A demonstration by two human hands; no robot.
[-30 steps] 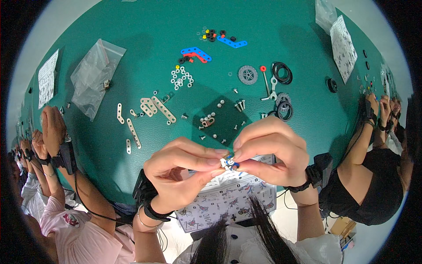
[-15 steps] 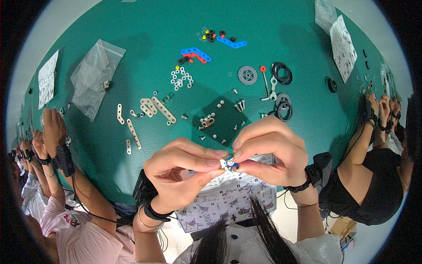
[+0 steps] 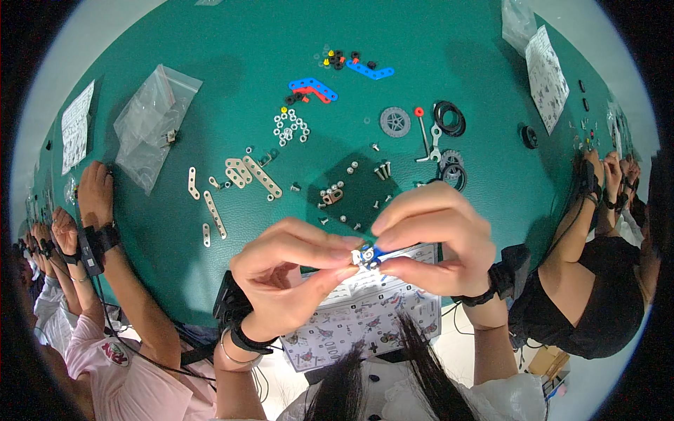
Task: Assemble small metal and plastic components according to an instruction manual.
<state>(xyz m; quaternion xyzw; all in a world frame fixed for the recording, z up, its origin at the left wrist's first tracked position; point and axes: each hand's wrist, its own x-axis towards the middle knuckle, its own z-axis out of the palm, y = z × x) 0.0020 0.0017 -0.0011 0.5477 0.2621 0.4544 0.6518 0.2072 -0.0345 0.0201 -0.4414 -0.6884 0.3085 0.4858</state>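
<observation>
Right now, both hands meet just below the middle of the frame, the left hand (image 3: 295, 270) and the right hand (image 3: 439, 242) each clamped by thumb and fingertips on one small blue-and-white part with metal bits (image 3: 366, 257). It sits between the two sets of fingertips, above the tabletop; fingers cover much of it, so its exact form cannot be told. Beneath the hands, at lower centre, lies a printed instruction sheet (image 3: 372, 326) with small assembly drawings.

Above the hands, silvery screws (image 3: 382, 170) and a small perforated metal bracket (image 3: 333, 198) are scattered on the green table (image 3: 232, 84). Left of centre lie perforated metal strips (image 3: 262, 177), some straight and some bent, with a cluster of hex nuts (image 3: 290, 130) farther up. At upper centre, a bent blue strip (image 3: 314, 87) partly overlaps a red strip (image 3: 312, 96). Right of centre are a grey spoked wheel (image 3: 395, 122), a red-topped hex key (image 3: 423, 133), a flat metal spanner (image 3: 437, 144) and black rubber tyres (image 3: 438, 111). In the upper left lies a clear zip bag (image 3: 147, 126); at the left, a co-worker's hand (image 3: 96, 193) rests near the table edge.
</observation>
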